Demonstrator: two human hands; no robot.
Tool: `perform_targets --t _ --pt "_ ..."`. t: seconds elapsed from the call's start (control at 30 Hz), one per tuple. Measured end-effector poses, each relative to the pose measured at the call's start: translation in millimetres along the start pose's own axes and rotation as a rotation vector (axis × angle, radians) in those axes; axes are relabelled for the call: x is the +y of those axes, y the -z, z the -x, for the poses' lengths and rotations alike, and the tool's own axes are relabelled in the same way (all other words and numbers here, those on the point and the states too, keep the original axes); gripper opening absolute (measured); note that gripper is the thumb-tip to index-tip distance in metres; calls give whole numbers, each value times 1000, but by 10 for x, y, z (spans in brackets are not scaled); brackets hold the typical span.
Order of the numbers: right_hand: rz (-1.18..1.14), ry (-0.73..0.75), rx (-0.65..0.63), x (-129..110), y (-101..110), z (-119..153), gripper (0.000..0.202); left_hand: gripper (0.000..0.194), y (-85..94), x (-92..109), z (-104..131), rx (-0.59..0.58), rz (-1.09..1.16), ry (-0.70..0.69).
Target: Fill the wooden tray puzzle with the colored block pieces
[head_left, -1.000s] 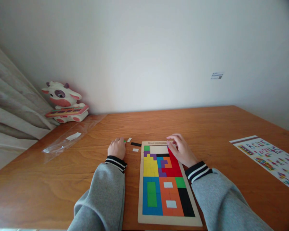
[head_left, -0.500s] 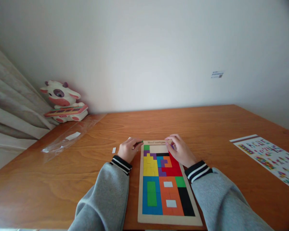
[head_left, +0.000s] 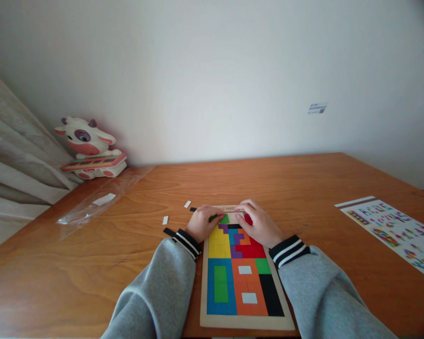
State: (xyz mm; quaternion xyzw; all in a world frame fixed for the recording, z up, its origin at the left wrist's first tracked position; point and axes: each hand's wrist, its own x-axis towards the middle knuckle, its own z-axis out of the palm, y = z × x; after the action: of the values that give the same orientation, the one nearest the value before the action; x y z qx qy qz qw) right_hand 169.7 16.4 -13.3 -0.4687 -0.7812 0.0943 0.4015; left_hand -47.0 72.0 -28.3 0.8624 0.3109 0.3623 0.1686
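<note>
A wooden puzzle board (head_left: 212, 321) filled with flat coloured pieces lies lengthwise before me. Over its far left corner, my left hand (head_left: 204, 223) is closed, thumb and fingertips on a green puzzle piece (head_left: 225, 219) at the bare far end. My right hand (head_left: 259, 223) rests over the far right part, thumb and forefinger apart near the far rim, with nothing visible between them. Red pieces (head_left: 254, 248) show partly under it. Yellow pieces (head_left: 219, 244) fill the left side; blue (head_left: 212, 308), orange (head_left: 247, 282) and black pieces (head_left: 271, 296) fill the near half.
Small white pieces (head_left: 165, 220) and black pieces (head_left: 169, 232) lie left of the board. A clear plastic bag (head_left: 81, 214) and a cow toy with a keyboard (head_left: 92, 150) are farther left. A printed pattern sheet (head_left: 392, 230) lies at right. A wall stands behind the table.
My left hand has moved right, from beside the board's corner onto it, with the green piece. Black pieces left of the board have come into view. My right hand has shifted slightly left.
</note>
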Motion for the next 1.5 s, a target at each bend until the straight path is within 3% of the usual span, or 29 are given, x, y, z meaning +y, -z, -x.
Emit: perform_targets --t 0.17,0.37,0.53,1.07,1.2,1.37,1.5 --pt "-12 -4 -14 16 -12 6 14 15 16 28 11 -6 -49 -103" --pt "-38 -5 -15 29 -21 8 14 35 77 213 44 -111 -117 -179" --pt "-45 -15 -23 33 -18 14 15 47 95 215 60 -153 -132 -215" --pt "-67 -24 -9 52 -18 16 13 38 142 220 68 -119 -188 -245" --pt "-61 -50 -10 51 -4 15 12 38 312 77 79 -83 -315 -211" --pt "-62 -52 -3 75 -9 19 11 32 637 -286 201 -51 -559 -17" --pt "-66 -41 1 92 -25 23 11 34 709 -471 292 -82 -565 35"
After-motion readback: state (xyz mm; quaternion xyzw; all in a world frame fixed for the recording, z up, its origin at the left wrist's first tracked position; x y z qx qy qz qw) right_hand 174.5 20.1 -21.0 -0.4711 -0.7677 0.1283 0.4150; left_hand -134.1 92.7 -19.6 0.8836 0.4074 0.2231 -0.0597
